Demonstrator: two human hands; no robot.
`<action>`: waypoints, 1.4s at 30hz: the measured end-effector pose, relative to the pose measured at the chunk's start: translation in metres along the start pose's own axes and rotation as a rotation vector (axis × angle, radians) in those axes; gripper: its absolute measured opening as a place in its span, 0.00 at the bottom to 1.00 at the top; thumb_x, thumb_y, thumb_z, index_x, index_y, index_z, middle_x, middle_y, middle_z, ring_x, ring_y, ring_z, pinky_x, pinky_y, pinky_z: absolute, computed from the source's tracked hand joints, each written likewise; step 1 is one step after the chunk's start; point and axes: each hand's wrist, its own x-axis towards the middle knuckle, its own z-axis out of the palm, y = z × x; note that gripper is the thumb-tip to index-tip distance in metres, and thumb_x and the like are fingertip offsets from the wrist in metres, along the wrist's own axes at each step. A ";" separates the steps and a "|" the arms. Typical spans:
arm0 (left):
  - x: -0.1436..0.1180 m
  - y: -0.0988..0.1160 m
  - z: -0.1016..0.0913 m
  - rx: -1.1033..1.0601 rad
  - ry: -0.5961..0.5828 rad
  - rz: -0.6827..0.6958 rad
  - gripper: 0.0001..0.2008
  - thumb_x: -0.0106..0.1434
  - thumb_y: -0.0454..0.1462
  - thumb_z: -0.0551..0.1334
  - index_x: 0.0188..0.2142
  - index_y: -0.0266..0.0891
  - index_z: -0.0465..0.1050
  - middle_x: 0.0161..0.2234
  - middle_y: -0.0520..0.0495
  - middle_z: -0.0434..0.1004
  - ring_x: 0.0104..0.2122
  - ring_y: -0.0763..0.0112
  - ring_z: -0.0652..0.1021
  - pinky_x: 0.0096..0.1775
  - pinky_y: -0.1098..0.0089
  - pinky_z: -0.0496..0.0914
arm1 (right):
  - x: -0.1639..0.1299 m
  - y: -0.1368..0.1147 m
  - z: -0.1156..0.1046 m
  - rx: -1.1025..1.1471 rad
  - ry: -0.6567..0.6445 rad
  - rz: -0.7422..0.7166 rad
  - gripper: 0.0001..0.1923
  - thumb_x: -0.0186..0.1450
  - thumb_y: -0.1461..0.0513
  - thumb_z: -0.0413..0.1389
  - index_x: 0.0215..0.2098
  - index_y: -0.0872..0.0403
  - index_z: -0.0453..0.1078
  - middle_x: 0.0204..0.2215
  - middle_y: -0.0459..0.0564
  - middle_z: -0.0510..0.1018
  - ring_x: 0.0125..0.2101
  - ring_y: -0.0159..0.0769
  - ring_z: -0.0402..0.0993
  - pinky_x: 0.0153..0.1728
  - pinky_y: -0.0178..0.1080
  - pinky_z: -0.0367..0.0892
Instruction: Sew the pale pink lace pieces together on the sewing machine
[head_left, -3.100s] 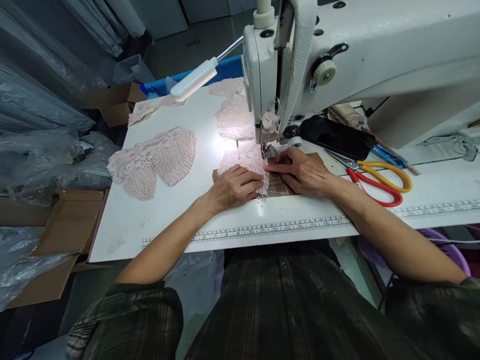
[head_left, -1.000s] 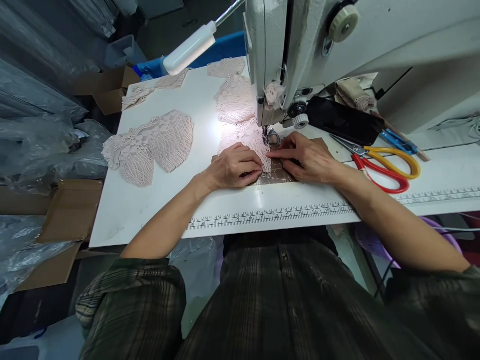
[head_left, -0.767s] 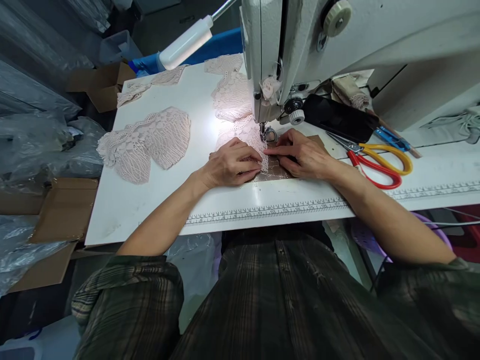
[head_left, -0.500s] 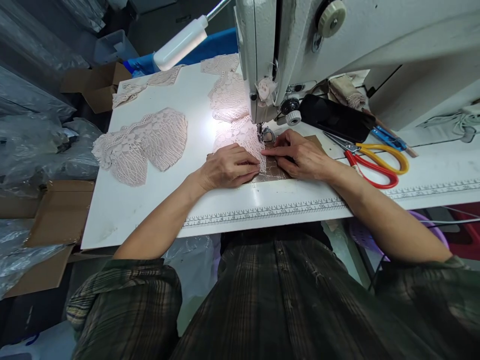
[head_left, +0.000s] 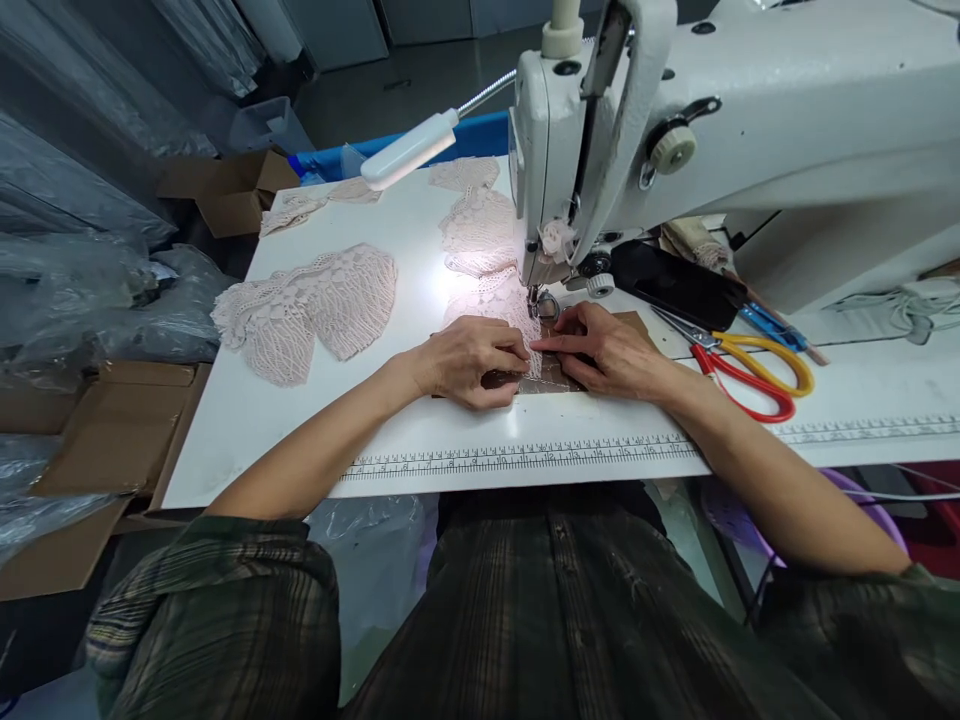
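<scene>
Lace stack [head_left: 311, 305]: pale pink pieces lying flat toward the left edge of the tabletop [head_left: 247, 420], well apart from both hands.
Lamp [head_left: 409, 150]: white, on a flexible neck, above the far edge.
Left hand [head_left: 469, 358]: palm down, fingers curled, fingertips pinching the near edge of the lace piece [head_left: 491, 305] and pressing it onto the brown backing piece [head_left: 551, 372].
Lace piece: near the middle of the tabletop, running from the hands away under the presser foot [head_left: 541, 302].
Right hand [head_left: 607, 350]: palm down, fingers nearly straight and together, flat on the brown backing piece; index fingertip touching the lace edge beside the left hand.
Sewing machine [head_left: 675, 130]: white, head directly above the presser foot.
Scissors [head_left: 739, 365]: red and yellow handles, lying shut toward the right edge.
</scene>
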 end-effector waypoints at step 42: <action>-0.007 -0.005 0.014 0.250 -0.031 -0.225 0.19 0.65 0.41 0.59 0.53 0.35 0.74 0.52 0.39 0.79 0.44 0.58 0.79 0.50 0.55 0.71 | 0.004 -0.013 0.006 -0.143 0.005 0.143 0.21 0.72 0.59 0.48 0.58 0.51 0.75 0.46 0.60 0.74 0.44 0.47 0.72 0.48 0.49 0.72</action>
